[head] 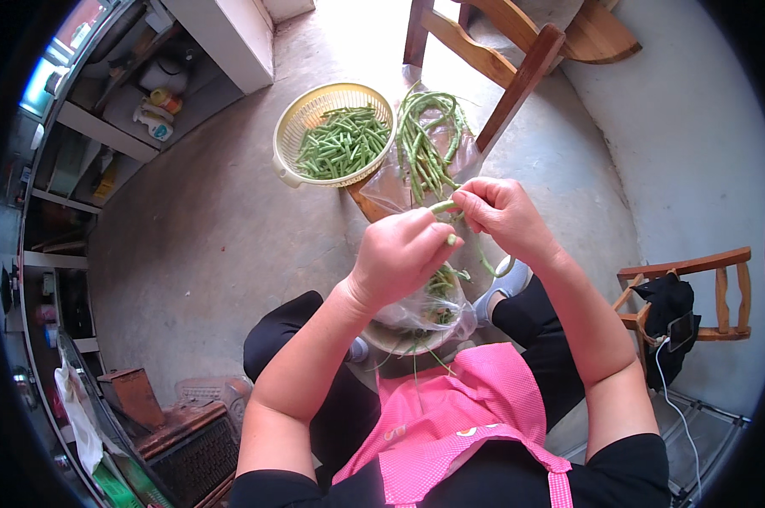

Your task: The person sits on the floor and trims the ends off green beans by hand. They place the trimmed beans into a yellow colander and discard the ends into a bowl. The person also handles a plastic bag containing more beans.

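My left hand (403,254) is closed around a green bean piece (451,239), whose cut end shows by the thumb. My right hand (500,213) pinches a long green bean (445,206) between thumb and fingertips, just beside my left hand. A long curved bean (489,268) hangs below the right hand. Beyond the hands, a bunch of long beans (424,152) lies on a clear plastic bag (385,184). To its left, a pale yellow plastic colander (282,149) holds many short bean pieces (343,143). Below my hands, a bag-lined basin (382,340) holds bean scraps (443,298).
A wooden chair (516,95) stands beyond the beans, its seat edge (365,202) under the colander. At right, another wooden chair (687,270) holds a black cloth (665,295) and a phone (680,331) with a white cable. Shelves (109,130) line the left side.
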Demonstrator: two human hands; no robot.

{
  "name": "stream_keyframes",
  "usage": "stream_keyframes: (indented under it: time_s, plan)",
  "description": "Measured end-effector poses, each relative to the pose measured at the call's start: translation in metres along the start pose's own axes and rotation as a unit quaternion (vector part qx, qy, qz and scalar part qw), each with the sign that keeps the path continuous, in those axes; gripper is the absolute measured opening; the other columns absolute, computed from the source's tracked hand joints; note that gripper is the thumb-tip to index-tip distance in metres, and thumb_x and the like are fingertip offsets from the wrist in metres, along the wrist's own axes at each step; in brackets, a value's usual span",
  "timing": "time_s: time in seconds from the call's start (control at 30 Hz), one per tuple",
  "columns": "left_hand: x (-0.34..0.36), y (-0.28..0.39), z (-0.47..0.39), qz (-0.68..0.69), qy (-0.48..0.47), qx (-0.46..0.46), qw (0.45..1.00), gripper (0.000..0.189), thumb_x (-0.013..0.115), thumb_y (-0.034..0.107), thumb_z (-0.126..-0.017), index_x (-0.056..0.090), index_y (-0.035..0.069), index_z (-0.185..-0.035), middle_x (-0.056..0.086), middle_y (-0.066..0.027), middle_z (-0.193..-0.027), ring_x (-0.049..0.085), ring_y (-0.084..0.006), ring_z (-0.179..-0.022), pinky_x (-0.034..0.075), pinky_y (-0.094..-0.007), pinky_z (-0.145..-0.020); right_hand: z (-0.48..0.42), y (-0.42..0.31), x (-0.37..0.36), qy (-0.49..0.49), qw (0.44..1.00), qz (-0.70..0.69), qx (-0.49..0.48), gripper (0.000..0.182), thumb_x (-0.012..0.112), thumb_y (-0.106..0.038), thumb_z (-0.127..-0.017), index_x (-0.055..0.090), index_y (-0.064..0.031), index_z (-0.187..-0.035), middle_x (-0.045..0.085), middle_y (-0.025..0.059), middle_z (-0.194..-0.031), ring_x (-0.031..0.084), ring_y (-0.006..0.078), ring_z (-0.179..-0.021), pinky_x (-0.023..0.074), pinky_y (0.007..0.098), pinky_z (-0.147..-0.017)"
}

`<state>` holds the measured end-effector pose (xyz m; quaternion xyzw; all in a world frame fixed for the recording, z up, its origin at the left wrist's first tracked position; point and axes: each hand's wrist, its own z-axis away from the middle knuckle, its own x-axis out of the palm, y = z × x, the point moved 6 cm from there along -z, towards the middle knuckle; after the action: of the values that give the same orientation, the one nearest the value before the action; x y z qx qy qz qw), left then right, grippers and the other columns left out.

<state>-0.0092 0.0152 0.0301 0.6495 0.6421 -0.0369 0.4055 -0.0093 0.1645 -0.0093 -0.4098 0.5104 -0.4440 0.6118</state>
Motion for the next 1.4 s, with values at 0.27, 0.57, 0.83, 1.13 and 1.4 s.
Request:
stream_keyframes:
  time_s: [0.27, 0.57, 0.83, 1.13, 1.4]
  plan:
    - [-0.018, -0.031, 0.006, 0.083, 0.113, -0.179, 0.974, 0.004, 0.065, 0.001, -0.079, 0.061, 0.0, -0.081, 0.051, -0.005, -0.067, 0.048, -0.0101, -0.053, 0.039, -0.0241, -0.049, 0.005, -0.006, 0.024, -0.103, 0.993, 0.055, -0.008, 0.016, 0.057, -0.015, -0.09, 0.065, -0.0019, -0.092, 0.059, -0.0007, -0.065, 0.051, 0.0041, -0.058, 0.0412, 0.0219, -0.054]
    - [0.017, 0.009, 0.002, 0.244, -0.028, -0.107, 0.963, 0.005, 0.065, 0.002, -0.078, 0.061, 0.001, -0.082, 0.051, -0.0068, -0.068, 0.054, -0.0169, -0.062, 0.043, -0.0294, -0.056, -0.004, 0.012, 0.025, -0.018, 0.976, 0.195, -0.099, 0.015, 0.059, -0.013, -0.087, 0.064, -0.0006, -0.094, 0.064, 0.0052, -0.069, 0.056, 0.0075, -0.062, 0.0452, 0.0245, -0.059]
    - [0.072, 0.007, 0.054, 0.143, -0.407, -0.144, 0.891, 0.016, 0.062, 0.017, -0.079, 0.058, 0.001, -0.081, 0.059, -0.0165, -0.076, 0.061, -0.0312, -0.074, 0.046, -0.0395, -0.064, -0.009, 0.017, 0.018, -0.046, 0.999, -0.015, 0.018, 0.017, 0.057, -0.014, -0.09, 0.063, 0.0007, -0.096, 0.064, 0.0041, -0.074, 0.059, 0.0081, -0.067, 0.0475, 0.0238, -0.061]
    - [-0.014, -0.053, 0.024, -0.164, -0.106, -0.243, 0.95, 0.011, 0.064, 0.016, -0.078, 0.06, 0.005, -0.076, 0.06, -0.0111, -0.07, 0.061, -0.0269, -0.065, 0.049, -0.0366, -0.059, -0.007, 0.004, 0.0, -0.059, 0.997, -0.032, -0.047, 0.018, 0.057, -0.015, -0.09, 0.063, -0.0001, -0.099, 0.063, 0.0015, -0.078, 0.056, 0.0069, -0.072, 0.0468, 0.0233, -0.065]
    - [-0.031, -0.039, -0.001, -0.046, -0.012, -0.119, 0.992, 0.021, 0.067, -0.002, -0.072, 0.064, 0.005, -0.091, 0.055, -0.0077, -0.082, 0.058, -0.02, -0.069, 0.048, -0.0295, -0.061, -0.002, -0.007, -0.001, -0.083, 0.993, -0.065, -0.044, 0.02, 0.056, -0.017, -0.091, 0.063, 0.0004, -0.099, 0.062, 0.0012, -0.078, 0.056, 0.0067, -0.071, 0.0463, 0.0223, -0.064]
